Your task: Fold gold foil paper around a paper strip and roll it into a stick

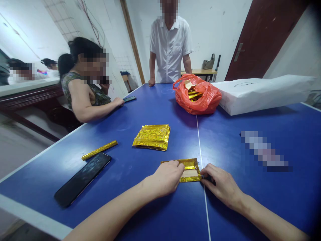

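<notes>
**Gold foil held flat between two hands on a blue table**

A blue table-tennis table (253, 204) with a white centre line (206, 214) fills the low, white-walled room. The folded gold foil sheet (190, 169) lies at 12 o'clock from the hands, its long axis running 9-to-3, tilted slightly, its right end at the line. The left hand (167, 179) covers its left end; the right hand (222, 185) grips its right end, the hands apart. A stack of foil sheets (151, 137) sits at 11 o'clock, a gold foil stick (99, 150) and black smartphone (82, 179) at 10. A red plastic bag (197, 95) holds more gold at 12, a white bag (260, 95) at 1. A seated person (85, 83) rests a hand near a phone (129, 98); a person in a white shirt (170, 50) stands at the far end.
</notes>
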Motion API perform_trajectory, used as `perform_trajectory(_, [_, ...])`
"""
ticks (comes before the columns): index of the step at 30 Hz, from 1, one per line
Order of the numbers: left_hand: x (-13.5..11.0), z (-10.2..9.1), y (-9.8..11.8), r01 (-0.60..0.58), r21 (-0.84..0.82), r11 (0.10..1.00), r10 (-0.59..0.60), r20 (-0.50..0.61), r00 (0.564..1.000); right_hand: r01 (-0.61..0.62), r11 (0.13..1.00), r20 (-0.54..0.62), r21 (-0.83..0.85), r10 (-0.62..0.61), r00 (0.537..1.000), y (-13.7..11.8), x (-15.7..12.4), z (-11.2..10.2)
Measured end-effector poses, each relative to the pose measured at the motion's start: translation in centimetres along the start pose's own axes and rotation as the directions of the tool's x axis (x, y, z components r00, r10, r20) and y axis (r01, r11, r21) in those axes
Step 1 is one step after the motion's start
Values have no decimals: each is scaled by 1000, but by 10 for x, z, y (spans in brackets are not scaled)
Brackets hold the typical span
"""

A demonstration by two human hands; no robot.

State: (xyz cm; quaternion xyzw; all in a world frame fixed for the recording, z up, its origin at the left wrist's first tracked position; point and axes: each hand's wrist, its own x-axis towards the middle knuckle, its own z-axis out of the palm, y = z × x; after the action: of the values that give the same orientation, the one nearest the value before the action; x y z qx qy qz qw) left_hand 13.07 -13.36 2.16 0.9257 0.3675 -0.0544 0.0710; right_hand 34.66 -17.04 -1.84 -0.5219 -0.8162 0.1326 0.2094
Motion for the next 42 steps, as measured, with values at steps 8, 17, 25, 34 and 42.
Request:
perform_trajectory(8, [-3,-4,2,-42,-65,997,45,39,998,67,996,-18,-63,-68,998,-1,-2,2])
perform_trajectory(17, [-4,2,12,-119,46,992,120,-19,993,252,943,-29,-216,-264,964,0,-7,5])
perform_trajectory(25, [-2,3,21,-137,142,980,145,-53,988,303,916,-49,-265,-326,944,-2,-7,1])
perform_trajectory(34, [1,15,18,-107,73,992,117,-145,982,259,961,-71,-95,-266,961,-4,-6,-5])
perform_trajectory(42, [3,18,18,-176,85,981,187,-144,972,201,947,-246,-250,-263,933,8,-1,3])
